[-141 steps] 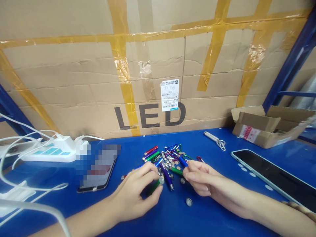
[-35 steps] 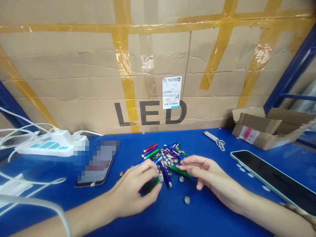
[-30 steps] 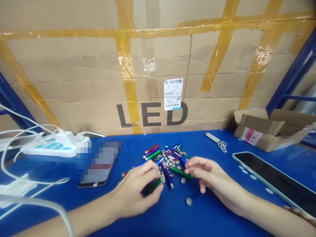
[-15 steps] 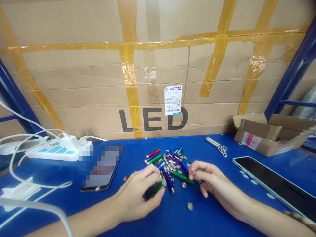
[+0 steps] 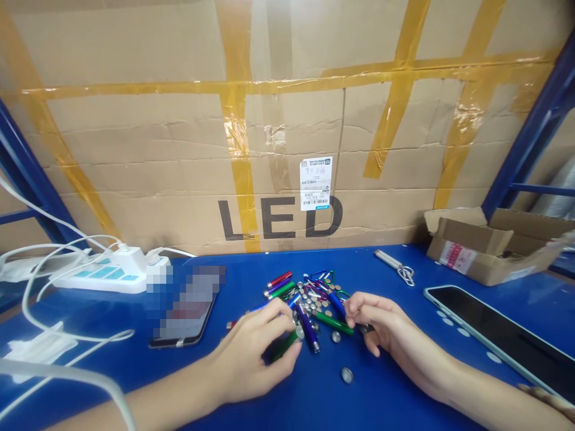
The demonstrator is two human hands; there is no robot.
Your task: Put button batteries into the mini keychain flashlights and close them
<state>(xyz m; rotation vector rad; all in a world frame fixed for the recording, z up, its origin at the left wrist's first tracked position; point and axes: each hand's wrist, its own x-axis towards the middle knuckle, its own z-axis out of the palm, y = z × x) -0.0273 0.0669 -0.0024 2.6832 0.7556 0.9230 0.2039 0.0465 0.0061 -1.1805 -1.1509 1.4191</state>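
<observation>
My left hand (image 5: 260,353) is closed around a green flashlight tube (image 5: 284,348), whose silvery round end faces right between thumb and fingers. My right hand (image 5: 380,320) has curled fingers beside the heap; a small dark object (image 5: 366,328) shows between them, its kind unclear. Between the hands lie a purple flashlight tube (image 5: 307,329) and another green tube (image 5: 333,323). Behind them are a red tube (image 5: 279,279), several small button cells (image 5: 309,293) and coloured carabiner clips (image 5: 321,278). Two silvery caps sit apart: one cap (image 5: 336,337) by the tubes, another cap (image 5: 347,375) nearer me.
A phone (image 5: 191,314) lies left, near a white power strip (image 5: 105,272) with loose cables. On the right are a larger phone (image 5: 498,341), an open carton (image 5: 485,254) and a silver flashlight with a clip (image 5: 390,261). A big taped cardboard box (image 5: 179,155) stands behind.
The view has shifted very slightly. Both hands stay nearly in place, with the green flashlight tube still in the left hand.
</observation>
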